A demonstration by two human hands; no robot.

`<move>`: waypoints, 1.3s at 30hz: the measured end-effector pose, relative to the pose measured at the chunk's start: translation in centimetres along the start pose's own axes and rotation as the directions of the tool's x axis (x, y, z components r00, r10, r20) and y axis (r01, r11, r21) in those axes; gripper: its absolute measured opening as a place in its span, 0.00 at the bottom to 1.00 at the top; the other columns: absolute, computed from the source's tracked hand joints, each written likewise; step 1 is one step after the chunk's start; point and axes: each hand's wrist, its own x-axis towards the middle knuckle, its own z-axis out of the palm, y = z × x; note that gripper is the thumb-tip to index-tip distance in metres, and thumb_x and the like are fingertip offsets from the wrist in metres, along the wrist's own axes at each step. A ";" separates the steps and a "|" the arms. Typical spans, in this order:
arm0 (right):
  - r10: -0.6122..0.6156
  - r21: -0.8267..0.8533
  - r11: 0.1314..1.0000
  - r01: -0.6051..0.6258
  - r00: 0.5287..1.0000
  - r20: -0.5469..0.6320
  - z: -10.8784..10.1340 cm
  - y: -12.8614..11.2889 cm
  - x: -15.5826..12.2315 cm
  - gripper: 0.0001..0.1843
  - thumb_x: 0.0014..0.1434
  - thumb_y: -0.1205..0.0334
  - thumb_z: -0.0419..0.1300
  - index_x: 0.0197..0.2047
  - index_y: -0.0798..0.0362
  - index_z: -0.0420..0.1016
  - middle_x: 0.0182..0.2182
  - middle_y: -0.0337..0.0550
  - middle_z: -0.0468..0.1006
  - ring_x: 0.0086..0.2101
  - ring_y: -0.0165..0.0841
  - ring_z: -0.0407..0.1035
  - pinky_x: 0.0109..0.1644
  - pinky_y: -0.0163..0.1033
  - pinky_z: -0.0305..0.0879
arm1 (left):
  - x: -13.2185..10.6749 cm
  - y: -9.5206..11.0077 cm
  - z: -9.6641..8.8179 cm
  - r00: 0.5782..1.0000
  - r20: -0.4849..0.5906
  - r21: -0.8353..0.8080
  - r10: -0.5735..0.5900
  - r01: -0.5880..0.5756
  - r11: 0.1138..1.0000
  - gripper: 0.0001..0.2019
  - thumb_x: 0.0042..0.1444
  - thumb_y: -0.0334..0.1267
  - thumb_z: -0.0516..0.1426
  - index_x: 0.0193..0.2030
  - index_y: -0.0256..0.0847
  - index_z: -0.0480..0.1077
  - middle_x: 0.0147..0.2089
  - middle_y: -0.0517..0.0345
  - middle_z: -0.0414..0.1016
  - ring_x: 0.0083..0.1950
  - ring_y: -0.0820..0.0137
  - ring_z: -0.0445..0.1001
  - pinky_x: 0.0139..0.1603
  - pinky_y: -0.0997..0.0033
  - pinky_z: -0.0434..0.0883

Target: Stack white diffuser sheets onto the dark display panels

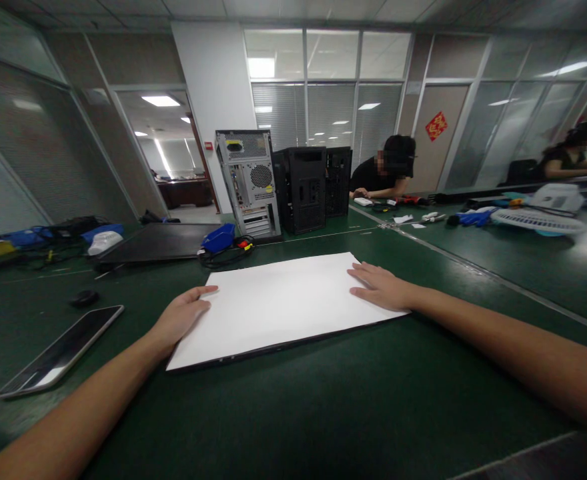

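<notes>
Right hand [381,288] splays wide on white sheet [283,307]; left hand [186,312] at its left edge, can't tell grip; uneven pressure could skew it.

The green table [293,420] bears three computer cases [301,190] side by side toward its far edge. A dark slab [231,361], topped by a white sheet [283,307], lies between them and the near edge. A phone [63,350] and small black disc [84,298] lie toward the left edge.
</notes>
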 end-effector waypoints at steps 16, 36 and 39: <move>-0.010 0.008 1.000 0.010 1.000 -0.011 0.3 0.4 0.1 0.45 0.62 0.29 0.43 0.74 0.48 0.52 0.72 0.49 0.48 0.69 0.53 0.42 0.70 0.63 0.44 | 0.1 -0.2 -0.1 1.000 0.023 -0.040 0.007 -0.006 0.999 0.30 0.48 0.32 0.61 0.62 0.40 0.69 0.31 0.58 0.78 0.20 0.71 0.72 0.19 0.74 0.66; -0.008 -0.009 1.000 0.008 1.000 0.013 0.3 0.5 0.3 0.45 0.63 0.28 0.41 0.74 0.46 0.50 0.72 0.46 0.46 0.70 0.51 0.40 0.71 0.61 0.42 | 0.3 -0.4 -0.1 1.000 0.027 -0.034 0.008 -0.007 0.999 0.30 0.49 0.32 0.60 0.62 0.40 0.69 0.29 0.59 0.78 0.20 0.72 0.71 0.19 0.75 0.64; -0.010 -0.014 1.000 0.011 1.000 0.018 0.3 0.6 0.3 0.45 0.63 0.28 0.41 0.74 0.46 0.49 0.72 0.47 0.46 0.70 0.51 0.41 0.71 0.61 0.41 | 0.4 -0.4 -0.2 1.000 0.028 -0.011 0.010 -0.010 1.000 0.30 0.49 0.33 0.60 0.62 0.41 0.69 0.29 0.59 0.78 0.20 0.72 0.71 0.19 0.74 0.64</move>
